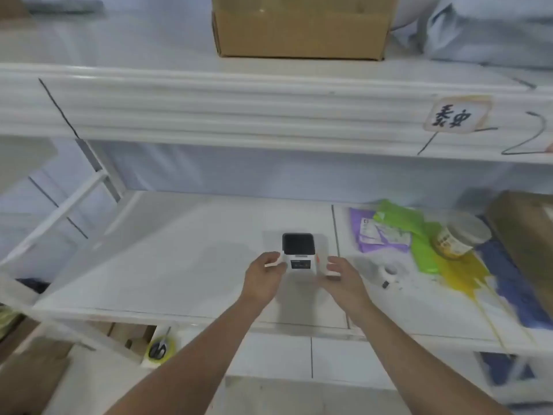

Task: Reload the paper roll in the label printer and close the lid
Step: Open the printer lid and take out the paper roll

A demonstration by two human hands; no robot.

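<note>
A white shelf unit (167,265) fills the view, with a ribbed white upper shelf edge (239,109) running across above it. On the upper level stands an open cardboard box (302,31), and a handwritten paper tag (456,115) is stuck to the shelf edge at the right. At the far right of the lower shelf lies a brown parcel (526,235), with a heap of coloured plastic bags (419,235) in purple, green, yellow and blue beside it. A tin with a pale lid (460,238) lies tilted on those bags.

The label printer (299,256), a small white box with a dark top panel, sits near the middle of the lower shelf, its lid down as far as can be seen. The left hand (263,277) is against the printer's left side, fingers curled, thumb by the front corner; its grip looks closed on the printer's side, though blur hides the exact contact. The right hand (344,277) is just beside the printer's right side with fingers spread wide, holding nothing that can be made out.

A small white paper roll (389,269) lies on the shelf to the right of the right hand, apart from the printer. Below the shelf, at lower left, scissors (158,348) rest on a yellow tape ring.
</note>
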